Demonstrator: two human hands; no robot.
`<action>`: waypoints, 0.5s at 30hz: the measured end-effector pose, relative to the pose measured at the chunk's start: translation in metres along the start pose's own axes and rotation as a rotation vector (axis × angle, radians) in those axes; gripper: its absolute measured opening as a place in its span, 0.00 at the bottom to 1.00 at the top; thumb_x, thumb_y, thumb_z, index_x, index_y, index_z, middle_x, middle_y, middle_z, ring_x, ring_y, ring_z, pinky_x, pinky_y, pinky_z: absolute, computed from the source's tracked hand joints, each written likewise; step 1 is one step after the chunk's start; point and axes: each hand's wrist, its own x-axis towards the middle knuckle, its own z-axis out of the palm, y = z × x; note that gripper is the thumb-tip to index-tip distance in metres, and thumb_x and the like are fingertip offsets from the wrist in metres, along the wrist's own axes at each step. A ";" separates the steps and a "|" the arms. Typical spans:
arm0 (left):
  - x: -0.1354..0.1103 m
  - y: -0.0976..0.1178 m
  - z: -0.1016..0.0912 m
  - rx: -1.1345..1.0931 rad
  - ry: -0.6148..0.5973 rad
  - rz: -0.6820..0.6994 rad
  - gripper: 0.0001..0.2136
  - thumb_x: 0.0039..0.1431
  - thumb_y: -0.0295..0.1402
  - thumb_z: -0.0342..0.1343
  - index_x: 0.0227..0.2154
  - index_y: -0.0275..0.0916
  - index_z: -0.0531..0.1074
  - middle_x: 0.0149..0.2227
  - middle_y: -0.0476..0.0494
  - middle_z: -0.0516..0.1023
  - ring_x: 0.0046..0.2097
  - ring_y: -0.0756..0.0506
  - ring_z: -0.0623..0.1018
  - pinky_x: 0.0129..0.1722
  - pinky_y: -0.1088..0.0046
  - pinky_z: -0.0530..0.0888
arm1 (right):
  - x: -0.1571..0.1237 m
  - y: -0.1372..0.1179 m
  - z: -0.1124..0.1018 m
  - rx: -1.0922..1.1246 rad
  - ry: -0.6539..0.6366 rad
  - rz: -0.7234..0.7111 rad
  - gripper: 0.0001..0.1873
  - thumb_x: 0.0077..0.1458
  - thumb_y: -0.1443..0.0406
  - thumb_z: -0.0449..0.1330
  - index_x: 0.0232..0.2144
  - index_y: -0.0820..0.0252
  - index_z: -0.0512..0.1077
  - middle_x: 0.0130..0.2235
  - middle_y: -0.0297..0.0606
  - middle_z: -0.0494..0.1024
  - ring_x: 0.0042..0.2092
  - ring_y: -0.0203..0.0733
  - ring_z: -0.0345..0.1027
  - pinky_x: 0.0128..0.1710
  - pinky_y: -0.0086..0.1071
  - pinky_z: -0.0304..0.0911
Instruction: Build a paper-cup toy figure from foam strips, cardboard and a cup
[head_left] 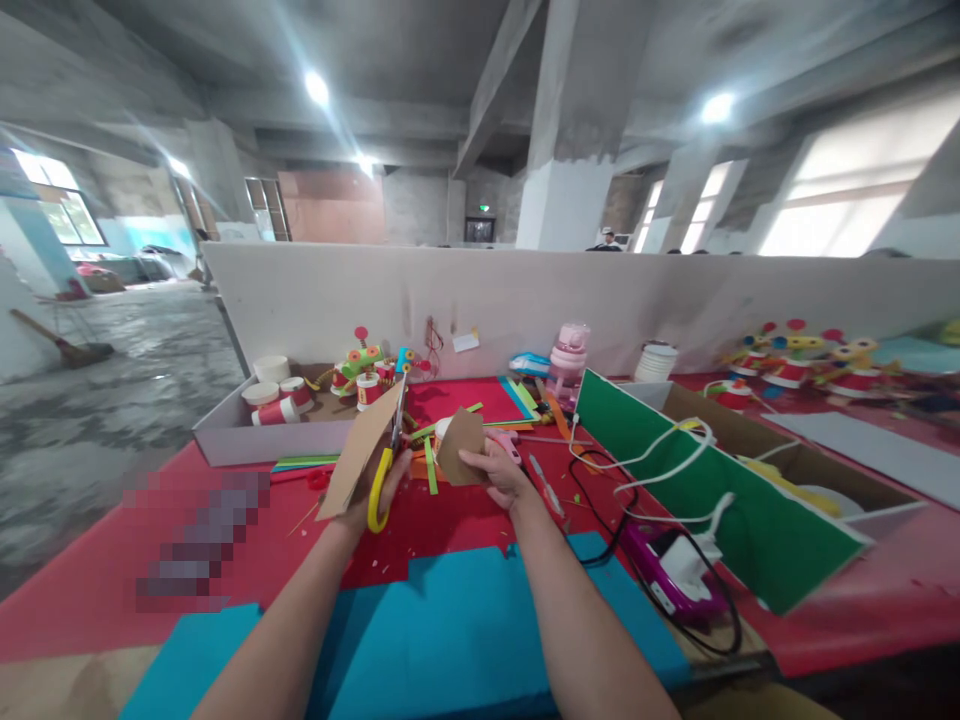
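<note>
My left hand [393, 478], partly hidden, is closed around a pair of scissors [380, 490] with yellow handles, blades pointing up and away. Against the same hand leans a brown cardboard sheet [358, 455], tilted upright. My right hand [498, 472] pinches a smaller cut piece of cardboard [462, 450] with angled edges, thumb on its near face. Behind that piece a white paper cup [442, 426] is partly hidden. Green paper strips [430, 465] lie between the hands, and a pink-handled tool [507, 443] lies just beyond my right hand.
On the left a shallow box [217, 437] holds paper cups and decorated cup figures. Blue sheets [450, 630] cover the near table edge. At right stand a green-sided divided box [705, 500], a purple power strip [667, 575] and tangled cables. A pink bottle [568, 358] stands by the partition.
</note>
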 end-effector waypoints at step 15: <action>-0.016 0.032 0.003 -0.960 -0.638 -0.291 0.25 0.58 0.48 0.46 0.50 0.34 0.65 0.32 0.37 0.77 0.25 0.45 0.77 0.27 0.67 0.72 | 0.014 0.005 -0.004 0.190 0.261 -0.278 0.20 0.37 0.65 0.69 0.35 0.56 0.69 0.38 0.33 0.80 0.39 0.39 0.73 0.40 0.33 0.69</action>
